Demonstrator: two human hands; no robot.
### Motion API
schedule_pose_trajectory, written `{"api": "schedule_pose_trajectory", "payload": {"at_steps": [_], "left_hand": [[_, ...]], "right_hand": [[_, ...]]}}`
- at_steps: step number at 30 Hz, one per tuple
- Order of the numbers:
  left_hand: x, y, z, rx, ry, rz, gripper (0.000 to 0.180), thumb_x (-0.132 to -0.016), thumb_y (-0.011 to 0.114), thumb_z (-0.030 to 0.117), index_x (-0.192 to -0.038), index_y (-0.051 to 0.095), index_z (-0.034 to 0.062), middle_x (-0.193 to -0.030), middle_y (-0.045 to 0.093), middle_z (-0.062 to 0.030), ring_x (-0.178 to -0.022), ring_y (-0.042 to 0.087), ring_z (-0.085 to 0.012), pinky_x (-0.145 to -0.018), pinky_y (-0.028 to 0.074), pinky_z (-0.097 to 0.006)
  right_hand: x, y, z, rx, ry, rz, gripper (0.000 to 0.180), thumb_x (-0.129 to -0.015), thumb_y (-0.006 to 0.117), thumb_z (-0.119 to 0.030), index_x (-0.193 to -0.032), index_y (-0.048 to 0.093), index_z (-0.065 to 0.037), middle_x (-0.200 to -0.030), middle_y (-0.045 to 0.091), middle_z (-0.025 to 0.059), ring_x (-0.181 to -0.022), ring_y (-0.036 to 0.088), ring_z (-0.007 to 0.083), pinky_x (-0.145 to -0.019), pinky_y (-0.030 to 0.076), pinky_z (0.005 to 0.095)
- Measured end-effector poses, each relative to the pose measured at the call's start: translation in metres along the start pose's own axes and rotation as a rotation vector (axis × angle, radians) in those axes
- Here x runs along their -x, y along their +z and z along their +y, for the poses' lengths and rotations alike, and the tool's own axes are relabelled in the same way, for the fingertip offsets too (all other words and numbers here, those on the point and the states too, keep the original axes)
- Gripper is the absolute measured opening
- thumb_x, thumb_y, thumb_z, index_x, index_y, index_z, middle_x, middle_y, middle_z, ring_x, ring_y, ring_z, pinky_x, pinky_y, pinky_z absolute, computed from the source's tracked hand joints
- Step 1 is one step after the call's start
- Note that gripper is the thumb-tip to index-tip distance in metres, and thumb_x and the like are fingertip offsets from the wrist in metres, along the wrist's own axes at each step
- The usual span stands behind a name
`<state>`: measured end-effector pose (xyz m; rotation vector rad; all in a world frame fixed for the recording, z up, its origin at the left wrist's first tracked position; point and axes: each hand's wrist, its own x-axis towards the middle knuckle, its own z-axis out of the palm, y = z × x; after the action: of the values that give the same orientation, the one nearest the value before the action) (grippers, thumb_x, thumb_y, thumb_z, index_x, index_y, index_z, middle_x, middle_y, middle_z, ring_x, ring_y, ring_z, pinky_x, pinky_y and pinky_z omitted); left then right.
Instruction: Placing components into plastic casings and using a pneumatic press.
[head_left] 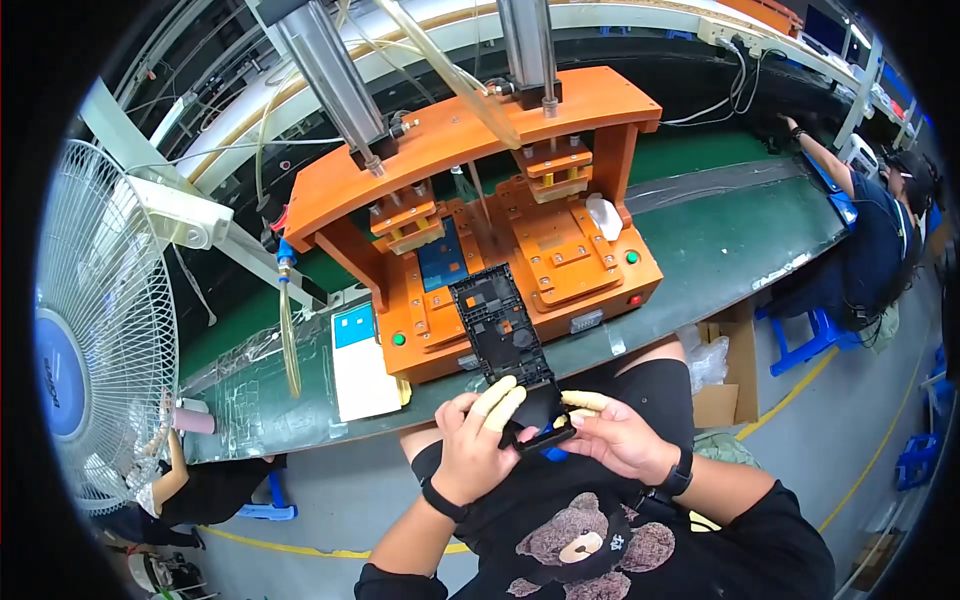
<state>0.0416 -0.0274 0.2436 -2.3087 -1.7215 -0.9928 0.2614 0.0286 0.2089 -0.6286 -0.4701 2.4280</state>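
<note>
I hold a long black plastic housing [497,325], which looks like a phone frame, tilted up in front of me. Orange shows through its cutouts. Its near end is a plain dark section, partly covered by my fingers. My left hand [475,440] grips the left edge of that end. From the other side, my right hand [615,435] pinches the near right corner. Pale yellow finger cots cover some fingers of both hands. Just beyond the housing stands an orange twin-station press [590,285], with a blue plate [440,262] in its left station.
Metal cylinders [330,75] rise above the press. On the green bench [260,400] lie white sheets [360,375] with a blue card [353,326]. A fan [110,320] is at the left. At right, a cardboard box [740,370] holds clear plastic; a co-worker [860,220] sits beyond.
</note>
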Motion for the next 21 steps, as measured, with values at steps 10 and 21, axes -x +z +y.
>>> {"api": "schedule_pose_trajectory", "payload": {"at_steps": [10, 21], "left_hand": [[-0.025, -0.011, -0.055, 0.142, -0.089, 0.047, 0.066, -0.069, 0.087, 0.028, -0.124, 0.059, 0.0072, -0.118, 0.061, -0.0086, -0.103, 0.049, -0.0278, -0.094, 0.040, -0.037], [-0.063, -0.018, -0.099, 0.196, -0.221, 0.009, 0.069, -0.061, 0.088, 0.013, -0.124, 0.060, 0.0106, -0.116, 0.061, -0.0055, -0.103, 0.048, -0.0255, -0.095, 0.040, -0.034]], "right_hand": [[-0.060, -0.076, -0.066, 1.517, -0.507, 0.177, 0.026, -0.090, 0.069, -0.025, -0.079, 0.069, 0.000, -0.057, 0.060, 0.0071, -0.053, 0.057, 0.0088, -0.053, 0.048, 0.0278], [-0.094, -0.118, -0.103, 1.164, -0.090, 0.137, 0.037, -0.094, 0.065, -0.024, -0.062, 0.059, -0.005, -0.056, 0.057, -0.0013, -0.049, 0.051, 0.0064, -0.047, 0.042, 0.0237]]}}
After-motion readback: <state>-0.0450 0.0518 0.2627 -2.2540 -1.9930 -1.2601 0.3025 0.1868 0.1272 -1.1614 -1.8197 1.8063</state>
